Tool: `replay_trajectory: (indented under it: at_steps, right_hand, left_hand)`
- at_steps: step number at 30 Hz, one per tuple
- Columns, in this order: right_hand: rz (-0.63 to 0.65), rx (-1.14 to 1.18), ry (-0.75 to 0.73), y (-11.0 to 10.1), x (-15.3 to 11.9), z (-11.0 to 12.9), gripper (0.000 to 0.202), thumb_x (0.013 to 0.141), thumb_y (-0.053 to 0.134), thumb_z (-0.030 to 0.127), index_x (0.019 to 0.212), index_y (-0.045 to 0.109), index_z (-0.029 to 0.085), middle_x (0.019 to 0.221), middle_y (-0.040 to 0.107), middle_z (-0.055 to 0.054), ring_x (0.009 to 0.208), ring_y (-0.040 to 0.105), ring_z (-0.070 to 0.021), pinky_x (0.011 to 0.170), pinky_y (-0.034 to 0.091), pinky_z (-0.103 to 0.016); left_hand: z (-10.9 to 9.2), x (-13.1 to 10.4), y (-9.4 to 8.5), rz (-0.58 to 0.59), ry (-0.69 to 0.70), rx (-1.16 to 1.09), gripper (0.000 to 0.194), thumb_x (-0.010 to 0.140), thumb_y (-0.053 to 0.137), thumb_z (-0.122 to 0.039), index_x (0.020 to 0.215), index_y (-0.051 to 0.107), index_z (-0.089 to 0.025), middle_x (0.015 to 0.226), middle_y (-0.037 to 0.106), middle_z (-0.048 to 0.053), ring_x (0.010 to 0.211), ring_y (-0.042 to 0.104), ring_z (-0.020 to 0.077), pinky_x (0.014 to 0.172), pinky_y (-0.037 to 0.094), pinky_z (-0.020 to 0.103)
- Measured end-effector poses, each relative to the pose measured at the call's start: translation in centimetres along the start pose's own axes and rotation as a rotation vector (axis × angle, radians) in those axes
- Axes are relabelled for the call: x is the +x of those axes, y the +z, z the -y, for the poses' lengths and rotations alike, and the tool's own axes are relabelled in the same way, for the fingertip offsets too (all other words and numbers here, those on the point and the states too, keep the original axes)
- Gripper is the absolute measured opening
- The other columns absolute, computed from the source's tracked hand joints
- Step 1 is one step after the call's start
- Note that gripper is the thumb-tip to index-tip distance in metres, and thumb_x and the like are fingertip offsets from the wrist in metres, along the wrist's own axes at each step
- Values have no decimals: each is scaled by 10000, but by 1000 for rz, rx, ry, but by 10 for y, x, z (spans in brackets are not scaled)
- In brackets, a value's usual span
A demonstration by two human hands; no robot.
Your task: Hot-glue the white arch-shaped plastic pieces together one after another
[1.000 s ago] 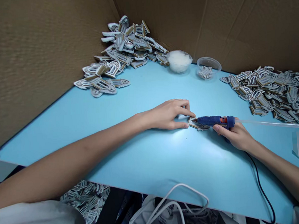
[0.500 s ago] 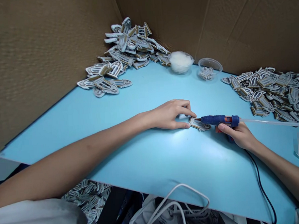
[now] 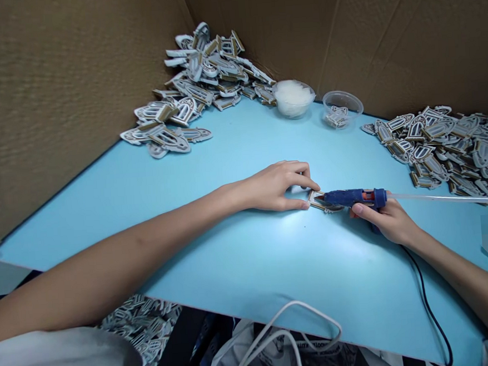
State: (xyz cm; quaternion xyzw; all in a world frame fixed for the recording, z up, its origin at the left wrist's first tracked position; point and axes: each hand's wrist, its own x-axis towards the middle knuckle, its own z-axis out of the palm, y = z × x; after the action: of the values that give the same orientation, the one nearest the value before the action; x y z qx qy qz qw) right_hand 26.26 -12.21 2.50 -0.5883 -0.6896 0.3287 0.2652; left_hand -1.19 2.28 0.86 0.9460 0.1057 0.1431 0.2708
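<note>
My left hand point(image 3: 280, 186) rests on the blue tabletop, thumb and index finger closed on the near end of a small window-shaped piece point(image 3: 313, 200), white with gold-brown edging, lying flat. My right hand point(image 3: 386, 217) is wrapped round the handle of a blue hot glue gun point(image 3: 347, 198), which points left. Its nozzle tip is over the piece, close to my left fingertips; whether it touches cannot be told. The gun's body hides much of the piece. A clear glue stick point(image 3: 437, 196) sticks out of the gun's back end.
Similar pieces lie heaped at the back left point(image 3: 203, 80) and at the right point(image 3: 454, 146). Between them stand a clear tub of whitish bits point(image 3: 293, 98) and a tub with a few pieces point(image 3: 341, 112). A black cord point(image 3: 426, 304) trails from the gun. Cardboard walls point(image 3: 283, 24) enclose the back.
The glue gun's tip has shifted slightly left and down over the piece, with my right hand following. My left hand keeps its hold. The whole view has shifted slightly.
</note>
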Motion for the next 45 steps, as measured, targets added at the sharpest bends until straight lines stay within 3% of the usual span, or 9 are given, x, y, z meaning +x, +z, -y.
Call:
replay_trajectory:
  at_steps: [6, 11, 16, 22, 40, 45]
  right_hand:
    - [5, -52, -13, -1, 1, 6, 507, 991, 590, 583, 671, 696, 205, 553, 478, 15, 563, 451, -153, 530, 349, -283]
    - [11, -51, 9, 0, 0, 7, 482, 988, 588, 578, 737, 735, 194, 549, 418, 33, 534, 397, -140, 513, 310, -285]
    - [-16, 21, 20, 2, -1, 3, 445, 965, 639, 588, 829, 780, 189, 624, 568, 2, 568, 455, -151, 526, 351, -281]
    - [-51, 201, 111, 4, -2, -10, 551, 950, 627, 702, 842, 792, 188, 773, 714, -67, 697, 619, -222, 562, 462, -299]
    - [-86, 210, 128, 6, -3, -14, 547, 930, 632, 715, 794, 774, 204, 754, 701, -61, 698, 623, -230, 565, 482, -312]
    - [-141, 117, 45, 6, -5, -12, 504, 983, 588, 653, 792, 738, 211, 715, 664, -49, 649, 597, -216, 572, 468, -321]
  left_hand:
    - [0, 1, 1, -4, 10, 7, 374, 974, 709, -410, 1287, 774, -216, 1147, 711, 116, 978, 655, 244, 916, 481, 365]
    - [1, 0, 1, -11, 23, 11, 374, 975, 713, -405, 1283, 774, -201, 1138, 709, 119, 972, 656, 244, 914, 480, 364]
    - [1, 0, 1, -8, 19, 11, 370, 974, 712, -411, 1286, 770, -222, 1136, 711, 112, 983, 659, 245, 927, 487, 363]
    - [2, 0, 1, -12, 32, 15, 389, 980, 704, -408, 1296, 763, -188, 1123, 703, 119, 986, 656, 248, 928, 485, 366]
    - [0, 1, 1, -6, 20, 13, 389, 980, 686, -397, 1310, 754, -202, 1136, 697, 108, 999, 658, 248, 936, 480, 367]
    - [-2, 1, -1, -2, 13, -24, 383, 953, 666, -335, 1299, 751, -197, 1106, 689, 94, 1019, 657, 249, 961, 480, 367]
